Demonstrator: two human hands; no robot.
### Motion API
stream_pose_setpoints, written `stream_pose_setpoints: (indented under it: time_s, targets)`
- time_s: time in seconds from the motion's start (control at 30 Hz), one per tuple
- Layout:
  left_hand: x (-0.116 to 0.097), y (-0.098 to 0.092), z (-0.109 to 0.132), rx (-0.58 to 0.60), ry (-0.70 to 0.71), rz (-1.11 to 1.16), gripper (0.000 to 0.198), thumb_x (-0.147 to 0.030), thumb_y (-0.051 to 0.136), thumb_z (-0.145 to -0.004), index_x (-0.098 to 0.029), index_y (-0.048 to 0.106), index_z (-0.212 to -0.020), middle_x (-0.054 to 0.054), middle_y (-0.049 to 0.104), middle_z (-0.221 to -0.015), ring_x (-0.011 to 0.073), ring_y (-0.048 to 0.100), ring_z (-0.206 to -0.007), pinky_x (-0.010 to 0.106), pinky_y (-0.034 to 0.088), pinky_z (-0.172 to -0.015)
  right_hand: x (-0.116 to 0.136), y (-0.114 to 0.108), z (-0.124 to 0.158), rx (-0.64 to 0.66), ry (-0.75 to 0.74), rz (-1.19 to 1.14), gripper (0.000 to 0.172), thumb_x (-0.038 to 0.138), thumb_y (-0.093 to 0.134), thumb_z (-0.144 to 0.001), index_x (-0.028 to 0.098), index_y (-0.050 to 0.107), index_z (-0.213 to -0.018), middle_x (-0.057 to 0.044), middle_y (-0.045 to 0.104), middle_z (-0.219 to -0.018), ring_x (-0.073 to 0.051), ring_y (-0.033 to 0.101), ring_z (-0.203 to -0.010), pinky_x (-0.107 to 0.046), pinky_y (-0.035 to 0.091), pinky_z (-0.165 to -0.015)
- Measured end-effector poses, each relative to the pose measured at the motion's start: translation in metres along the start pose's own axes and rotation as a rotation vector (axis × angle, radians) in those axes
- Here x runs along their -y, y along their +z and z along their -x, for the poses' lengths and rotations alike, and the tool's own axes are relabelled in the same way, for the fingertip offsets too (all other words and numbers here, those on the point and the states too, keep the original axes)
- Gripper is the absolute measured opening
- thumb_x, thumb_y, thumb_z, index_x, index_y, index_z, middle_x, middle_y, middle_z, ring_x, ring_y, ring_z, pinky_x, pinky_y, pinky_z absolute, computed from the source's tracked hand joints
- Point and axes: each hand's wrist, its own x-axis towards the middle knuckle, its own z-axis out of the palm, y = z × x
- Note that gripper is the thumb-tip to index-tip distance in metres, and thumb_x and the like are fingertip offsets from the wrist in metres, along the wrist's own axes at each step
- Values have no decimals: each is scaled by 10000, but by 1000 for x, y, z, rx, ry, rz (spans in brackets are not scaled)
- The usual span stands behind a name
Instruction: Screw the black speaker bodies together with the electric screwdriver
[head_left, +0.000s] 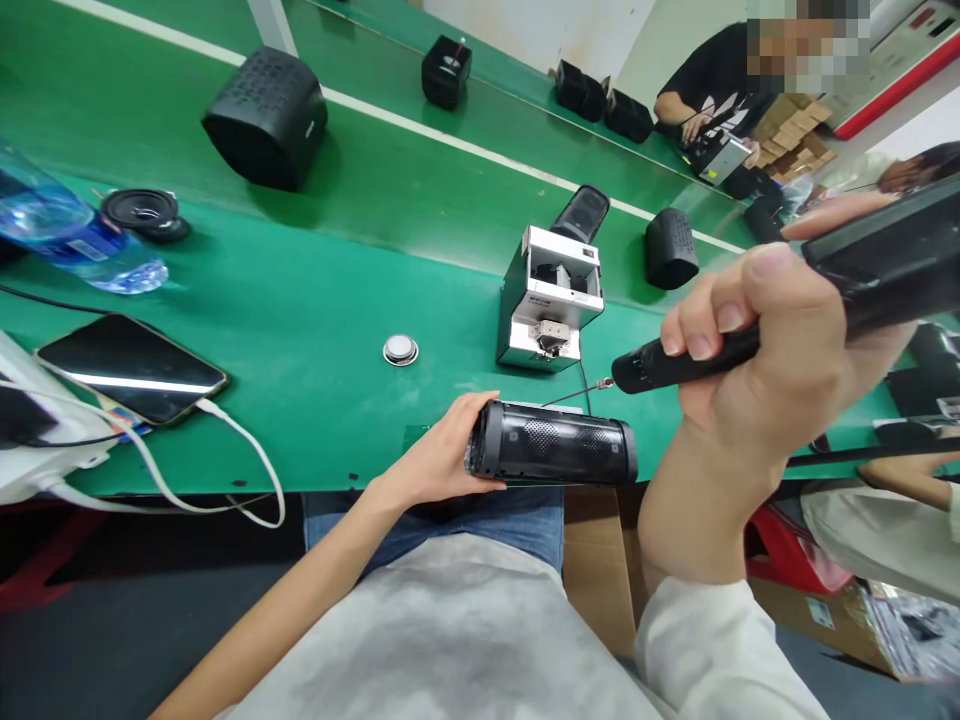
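Note:
At the table's near edge lies a black speaker housing with a perforated panel. My left hand is closed around its left end, thumb on top and fingers below. A black electric screwdriver is gripped in my right hand, raised at the right. Its thin bit slants down leftward to the housing's far side; whether the tip touches is hard to tell. Just beyond the housing stands a white and black screw feeder. A small round silver-rimmed part lies on the green mat.
Black speakers stand farther back. On the left are a water bottle, a loose speaker driver, a phone and white cables. A co-worker handles a device across the table.

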Motion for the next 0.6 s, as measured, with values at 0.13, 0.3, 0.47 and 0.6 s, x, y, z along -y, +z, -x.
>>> stream_pose_setpoints:
  time_s: [0.13,0.3,0.47,0.6]
  targets:
    - [0,0,0,-11,-10,15,1234,-345,1057,-801,-302,300,-1775,198,503,-1735,454,532,-1633,647,486,-1366,-4,-2,0,14,1,-76,162,124,805,-905,267,743,-952,82,457,-603,-103,451,-411,-246,374,-360]
    - [-2,0,1,-15,-27,13,1207,-303,1044,-787,-299,325,-1757,200,517,-1731,452,542,-1631,660,471,-1377,-14,-2,8,42,92,-103,212,199,881,-905,264,714,-1018,108,521,-603,-98,480,-391,-246,434,-380]
    - [11,6,7,-47,-76,-36,1045,-266,923,-865,-322,350,-1736,179,529,-1750,440,592,-1609,658,511,-1346,-27,0,32,131,367,-99,325,406,913,-924,254,638,-1006,89,600,-593,-120,535,-420,-253,460,-417]
    - [34,13,5,-108,-99,-51,953,-363,864,-875,-316,408,-1711,167,596,-1697,466,667,-1532,658,607,-1247,-40,-1,38,105,467,-141,453,389,1010,-779,247,591,-878,92,547,-588,-101,484,-454,-261,442,-454]
